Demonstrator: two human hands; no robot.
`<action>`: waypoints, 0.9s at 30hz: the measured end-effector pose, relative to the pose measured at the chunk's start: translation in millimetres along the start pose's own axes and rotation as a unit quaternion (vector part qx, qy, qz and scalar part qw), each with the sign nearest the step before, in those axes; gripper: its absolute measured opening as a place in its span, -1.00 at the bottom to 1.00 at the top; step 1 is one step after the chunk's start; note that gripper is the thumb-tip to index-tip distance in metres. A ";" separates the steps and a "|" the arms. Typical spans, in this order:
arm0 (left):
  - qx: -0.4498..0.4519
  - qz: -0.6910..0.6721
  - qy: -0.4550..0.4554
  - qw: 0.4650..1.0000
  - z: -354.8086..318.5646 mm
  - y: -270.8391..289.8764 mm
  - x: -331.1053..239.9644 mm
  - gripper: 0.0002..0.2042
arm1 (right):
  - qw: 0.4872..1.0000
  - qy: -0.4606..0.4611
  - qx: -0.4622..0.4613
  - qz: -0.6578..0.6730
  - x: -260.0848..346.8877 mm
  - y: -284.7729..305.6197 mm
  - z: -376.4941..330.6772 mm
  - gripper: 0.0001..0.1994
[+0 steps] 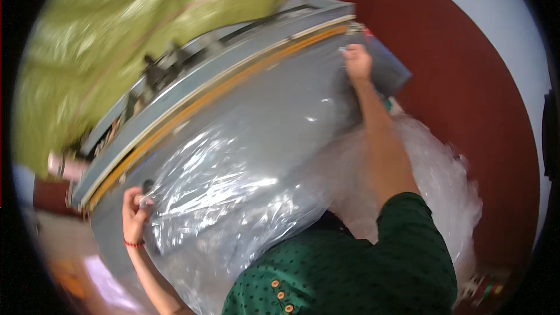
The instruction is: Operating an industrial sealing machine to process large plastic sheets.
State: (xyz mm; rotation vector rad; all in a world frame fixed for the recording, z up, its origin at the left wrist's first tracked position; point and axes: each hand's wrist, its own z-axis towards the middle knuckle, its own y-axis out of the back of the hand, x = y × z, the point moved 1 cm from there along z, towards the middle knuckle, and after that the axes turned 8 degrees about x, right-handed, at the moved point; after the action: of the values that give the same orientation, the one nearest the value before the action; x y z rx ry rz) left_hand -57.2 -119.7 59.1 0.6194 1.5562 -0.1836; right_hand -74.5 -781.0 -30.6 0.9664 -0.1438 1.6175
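Observation:
A large clear plastic bag [233, 181] lies spread over the grey bed of a sealing machine [274, 81]. My left hand [135, 213] pinches the bag's near-left edge; a red thread circles that wrist. My right hand [357, 61] reaches far out and grips the bag's opposite edge next to the machine's orange-yellow sealing strip [233, 81]. The bag's mouth runs stretched between both hands, just short of the strip. My green dotted sleeve [408, 256] covers the lower right.
A bulky green woven sack [116, 41] hangs over the machine at the upper left. A heap of crumpled clear plastic [443, 181] sits on the dark red floor [466, 81] to my right. A pale wall curves along the far right.

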 end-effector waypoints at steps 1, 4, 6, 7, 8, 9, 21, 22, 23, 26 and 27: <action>0.030 0.096 0.053 0.993 -20.7 17.8 7.8 -0.70 | 0.996 -0.007 0.049 -0.078 30.5 -4.0 -6.2 -0.82; 0.101 0.240 0.119 0.958 -60.3 54.7 25.5 -0.92 | 0.960 -0.002 0.147 -0.239 44.8 8.4 -6.3 -0.79; 0.120 0.274 0.209 0.931 -86.4 83.9 26.1 -0.95 | 0.966 -0.011 0.144 -0.212 14.6 20.6 -0.4 -0.79; 0.073 0.299 0.251 0.918 -108.5 106.8 31.3 -0.94 | 0.973 -0.033 0.142 -0.178 15.2 22.2 1.0 -0.80; 0.036 0.323 0.281 0.903 -125.4 131.0 38.3 -0.93 | 0.966 -0.025 0.142 -0.213 -17.2 24.6 13.9 -0.80; -0.024 0.374 0.256 0.891 -147.2 158.9 44.9 -0.95 | 0.969 -0.037 0.136 -0.204 -43.5 20.3 20.9 -0.79; -0.420 0.522 -0.107 0.734 -121.9 180.2 31.3 -0.78 | 0.934 -0.022 0.127 -0.332 -72.8 23.3 30.4 -0.82; -0.329 0.565 -0.070 0.754 -115.6 175.4 65.7 -0.75 | 0.931 -0.028 0.131 -0.341 -77.6 26.6 31.1 -0.82; -0.278 0.549 -0.039 0.787 -109.5 160.6 79.7 -0.70 | 0.931 -0.026 0.135 -0.338 -83.0 31.9 30.4 -0.82; -0.240 0.541 0.029 0.805 -112.4 159.0 121.3 -0.59 | 0.923 -0.065 0.144 -0.350 -94.4 47.5 29.7 -0.80; -0.216 0.546 0.048 0.808 -108.3 158.1 118.0 -0.58 | 0.922 -0.058 0.144 -0.356 -105.1 54.2 32.0 -0.80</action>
State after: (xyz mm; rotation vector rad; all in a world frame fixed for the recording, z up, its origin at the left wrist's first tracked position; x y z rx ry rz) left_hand -70.5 96.1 -3.6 1.0585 1.0549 1.0607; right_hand -108.4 -895.9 -56.2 1.1666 0.3443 0.9175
